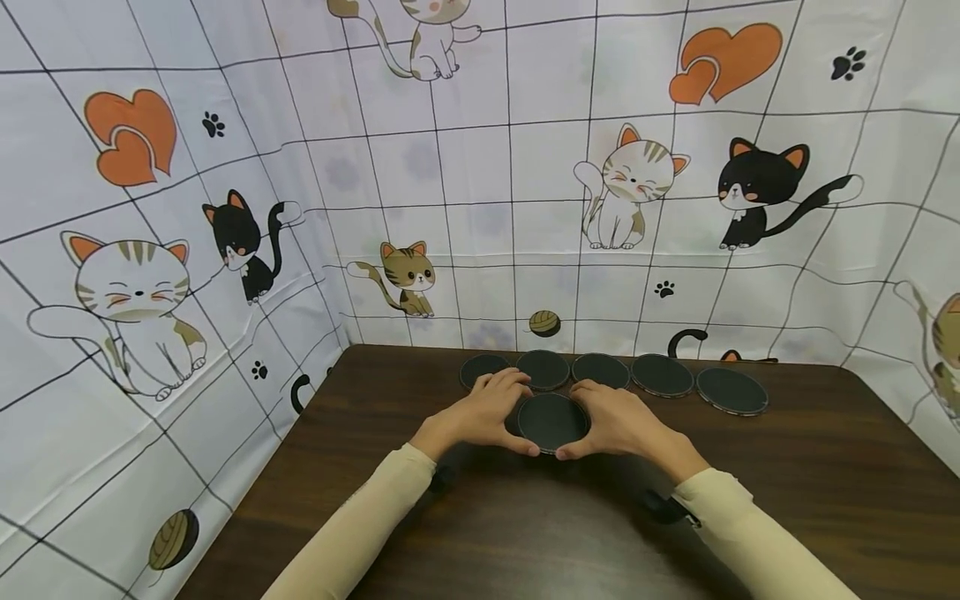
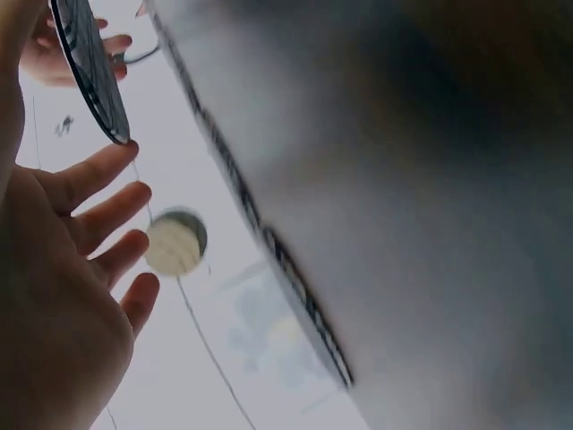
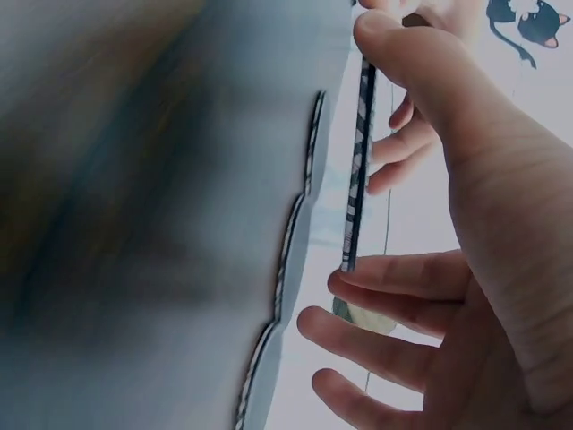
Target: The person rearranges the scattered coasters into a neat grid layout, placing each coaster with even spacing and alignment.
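Between both hands is a round, dark coaster [image 1: 553, 423] with a patterned edge, raised off the table. My left hand [image 1: 491, 412] holds its left side, thumb at the near rim and fingers toward the far side. On the opposite side my right hand [image 1: 615, 421] grips it by the rim with thumb and fingertips. Seen edge-on in the right wrist view, the coaster [image 3: 358, 161] stands apart from the tabletop. Part of its underside [image 2: 94, 72] shows in the left wrist view, by the fingertips.
Just beyond the hands, a row of similar coasters [image 1: 662, 375] lies near the back edge of the dark wooden table [image 1: 360, 467]. A white curtain [image 1: 472, 183] printed with cats, hearts and paw prints hangs behind and along the sides.
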Tool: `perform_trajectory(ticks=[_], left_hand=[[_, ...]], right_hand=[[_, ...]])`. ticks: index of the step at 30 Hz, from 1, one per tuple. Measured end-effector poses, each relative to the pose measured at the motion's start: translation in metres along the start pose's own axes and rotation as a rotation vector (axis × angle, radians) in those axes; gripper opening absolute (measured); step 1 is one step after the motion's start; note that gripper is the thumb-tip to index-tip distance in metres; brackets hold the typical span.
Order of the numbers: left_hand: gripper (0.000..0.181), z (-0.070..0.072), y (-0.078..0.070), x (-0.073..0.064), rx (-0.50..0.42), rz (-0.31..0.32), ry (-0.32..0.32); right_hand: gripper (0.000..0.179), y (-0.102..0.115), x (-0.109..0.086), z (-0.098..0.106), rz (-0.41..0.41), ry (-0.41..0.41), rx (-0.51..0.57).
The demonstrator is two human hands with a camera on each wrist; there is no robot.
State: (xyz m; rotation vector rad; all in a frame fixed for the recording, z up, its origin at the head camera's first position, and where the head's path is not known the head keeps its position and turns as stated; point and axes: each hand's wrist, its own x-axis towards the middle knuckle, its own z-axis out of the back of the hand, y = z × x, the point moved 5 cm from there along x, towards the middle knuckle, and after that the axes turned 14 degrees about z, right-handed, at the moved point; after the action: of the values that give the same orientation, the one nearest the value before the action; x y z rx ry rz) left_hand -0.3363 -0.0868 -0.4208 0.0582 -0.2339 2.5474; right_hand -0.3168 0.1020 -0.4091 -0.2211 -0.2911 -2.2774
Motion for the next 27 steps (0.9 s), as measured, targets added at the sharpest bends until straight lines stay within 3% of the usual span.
perform_trajectory(ticks=[7, 14, 19, 27], left_hand=[[0.092, -0.017, -0.031, 0.011, 0.114, -0.035, 0.039], [0.092, -0.018, -0.045, 0.011, 0.145, -0.044, 0.070], [0.091, -0.020, -0.047, 0.008, 0.146, -0.074, 0.095], [0.092, -0.017, -0.036, 0.001, 0.166, -0.041, 0.142]], right_hand=[[0.098, -0.014, -0.031, -0.005, -0.044, 0.039, 0.022], [0.100, -0.011, -0.044, 0.005, -0.030, 0.031, -0.016], [0.096, -0.007, -0.047, 0.004, -0.021, 0.037, -0.003], [0.095, 0.005, -0.040, -0.006, 0.025, 0.012, 0.001]])
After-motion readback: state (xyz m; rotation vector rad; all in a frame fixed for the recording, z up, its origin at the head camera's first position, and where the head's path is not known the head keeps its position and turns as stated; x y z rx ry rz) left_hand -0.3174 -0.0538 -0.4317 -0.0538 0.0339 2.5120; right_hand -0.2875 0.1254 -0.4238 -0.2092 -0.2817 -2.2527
